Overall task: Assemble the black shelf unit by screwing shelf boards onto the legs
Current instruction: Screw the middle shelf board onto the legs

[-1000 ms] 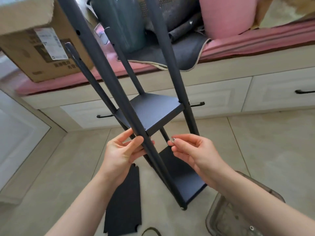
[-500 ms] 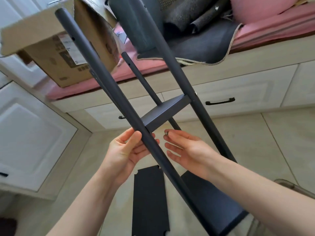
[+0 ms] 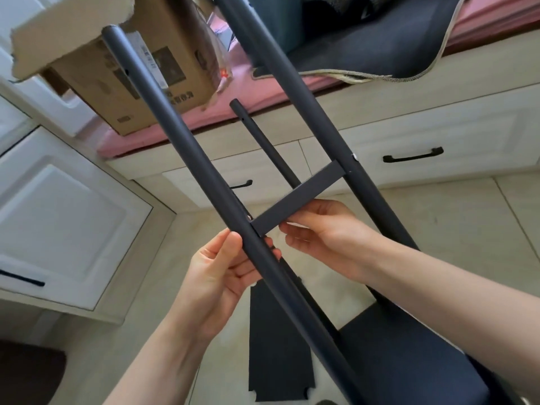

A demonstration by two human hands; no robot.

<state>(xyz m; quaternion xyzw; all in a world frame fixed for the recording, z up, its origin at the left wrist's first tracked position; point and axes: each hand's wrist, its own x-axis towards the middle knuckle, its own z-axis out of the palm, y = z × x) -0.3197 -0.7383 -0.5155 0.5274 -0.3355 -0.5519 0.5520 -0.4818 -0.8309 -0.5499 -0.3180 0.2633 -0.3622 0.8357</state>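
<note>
Shelf unit (image 3: 306,197): left hand (image 3: 216,276) grips leg (image 3: 187,159), right hand (image 3: 327,229) touches board.

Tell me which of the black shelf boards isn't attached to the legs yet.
The flat black notched board lying loose on the tile floor. The other two, the middle board and the lower board, sit between the legs.

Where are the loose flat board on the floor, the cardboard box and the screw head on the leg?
Loose board (image 3: 279,352), head view: middle of its flat face.
Cardboard box (image 3: 181,92), head view: printed side.
Screw head (image 3: 354,156), head view: its shiny top.
</note>
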